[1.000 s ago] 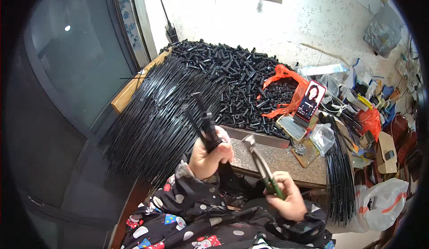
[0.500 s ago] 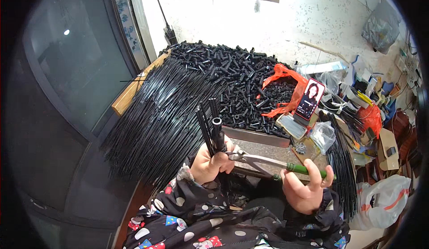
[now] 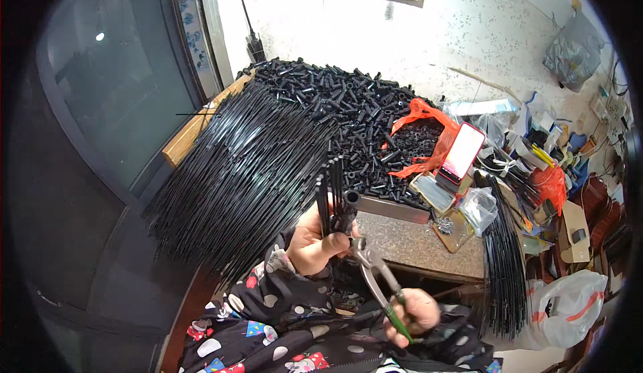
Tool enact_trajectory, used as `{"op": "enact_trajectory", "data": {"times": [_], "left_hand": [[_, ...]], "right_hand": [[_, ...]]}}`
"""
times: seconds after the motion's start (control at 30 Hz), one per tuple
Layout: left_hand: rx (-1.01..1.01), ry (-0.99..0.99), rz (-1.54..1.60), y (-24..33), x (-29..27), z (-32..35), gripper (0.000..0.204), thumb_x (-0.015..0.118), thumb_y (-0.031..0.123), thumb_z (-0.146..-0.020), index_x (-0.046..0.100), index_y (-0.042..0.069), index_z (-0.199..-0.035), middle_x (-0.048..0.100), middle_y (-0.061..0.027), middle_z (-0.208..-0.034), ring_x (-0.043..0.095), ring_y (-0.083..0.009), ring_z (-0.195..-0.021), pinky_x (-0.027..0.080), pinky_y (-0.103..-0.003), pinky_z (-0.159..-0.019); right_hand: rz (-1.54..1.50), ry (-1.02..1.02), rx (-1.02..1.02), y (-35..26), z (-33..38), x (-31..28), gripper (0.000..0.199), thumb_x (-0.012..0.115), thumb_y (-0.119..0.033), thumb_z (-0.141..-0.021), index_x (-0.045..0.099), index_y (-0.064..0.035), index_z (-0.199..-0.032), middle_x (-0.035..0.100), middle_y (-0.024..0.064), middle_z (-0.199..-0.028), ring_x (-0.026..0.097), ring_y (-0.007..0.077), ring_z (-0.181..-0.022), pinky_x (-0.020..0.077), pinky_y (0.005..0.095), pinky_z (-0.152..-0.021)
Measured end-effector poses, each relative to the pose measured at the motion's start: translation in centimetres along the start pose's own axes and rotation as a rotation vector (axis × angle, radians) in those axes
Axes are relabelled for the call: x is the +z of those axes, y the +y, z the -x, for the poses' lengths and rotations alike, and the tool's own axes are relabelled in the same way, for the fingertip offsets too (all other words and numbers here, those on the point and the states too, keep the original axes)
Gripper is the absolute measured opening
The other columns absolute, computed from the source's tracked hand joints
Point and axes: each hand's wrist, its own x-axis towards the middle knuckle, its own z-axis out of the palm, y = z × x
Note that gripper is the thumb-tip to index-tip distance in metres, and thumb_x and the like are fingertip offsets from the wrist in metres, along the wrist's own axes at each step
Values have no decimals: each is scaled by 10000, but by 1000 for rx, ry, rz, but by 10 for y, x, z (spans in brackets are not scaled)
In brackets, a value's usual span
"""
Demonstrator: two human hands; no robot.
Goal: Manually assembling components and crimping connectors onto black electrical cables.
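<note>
My left hand (image 3: 315,244) holds a small bunch of thin black rods (image 3: 329,189) upright, together with a short black tube (image 3: 347,210). My right hand (image 3: 414,316) grips the green handles of metal pliers (image 3: 375,276), whose jaws sit right beside my left hand's fingers at the base of the tube. A large fan of long black rods (image 3: 238,172) lies to the left of my hands. Behind them is a heap of short black tubes (image 3: 341,108).
An orange plastic bag (image 3: 429,138) and an upright phone (image 3: 459,153) stand by the heap. A stone slab (image 3: 415,242) lies in front of me. A second bundle of black rods (image 3: 504,259), a white bag (image 3: 562,306) and cluttered tools are at the right. A dark glass panel (image 3: 100,105) is at the left.
My right hand swung the pliers down from pointing up, then level, to jaws meeting my left hand's bunch. My left hand shifted slightly right with the rods.
</note>
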Motion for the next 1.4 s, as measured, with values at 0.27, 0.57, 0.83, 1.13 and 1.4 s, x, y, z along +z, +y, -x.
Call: {"op": "enact_trajectory", "data": {"times": [0.27,0.57,0.83,1.13,1.4], "left_hand": [[96,205,-109,-1,19,-12,279,646,288,-791,529,35,-814,503,31,-646,425,-21,-516,316,-163,-457],[25,32,-62,-5,10,-11,410,628,326,-789,422,-21,-866,422,-26,-534,412,-98,-428,334,-234,-400],[-90,165,-254,8,2,-10,436,627,409,-771,472,3,-798,495,-22,-557,440,-72,-431,321,-180,-401],[-168,29,-42,3,6,-6,452,825,239,-571,527,42,-849,496,42,-723,431,-23,-604,339,-162,-527],[-59,60,-380,12,13,-1,406,843,135,-532,522,57,-768,466,55,-688,416,-27,-615,344,-183,-523]], "right_hand": [[1576,503,-512,-18,-24,31,551,693,-78,-606,451,7,-1094,557,73,-671,548,152,-531,426,268,-505],[584,-105,310,-9,-28,2,257,588,-150,-812,506,10,-995,579,63,-683,566,105,-520,442,209,-463],[2265,539,-1185,-39,-18,21,526,606,-43,-560,466,9,-1064,565,180,-829,557,348,-714,469,386,-678],[506,-85,126,-2,-27,3,223,458,-112,-883,504,39,-1041,573,111,-768,570,161,-624,462,269,-583],[1250,119,-215,-6,-20,19,429,477,-115,-889,359,-35,-1293,554,63,-1026,530,85,-875,455,241,-743]]}}
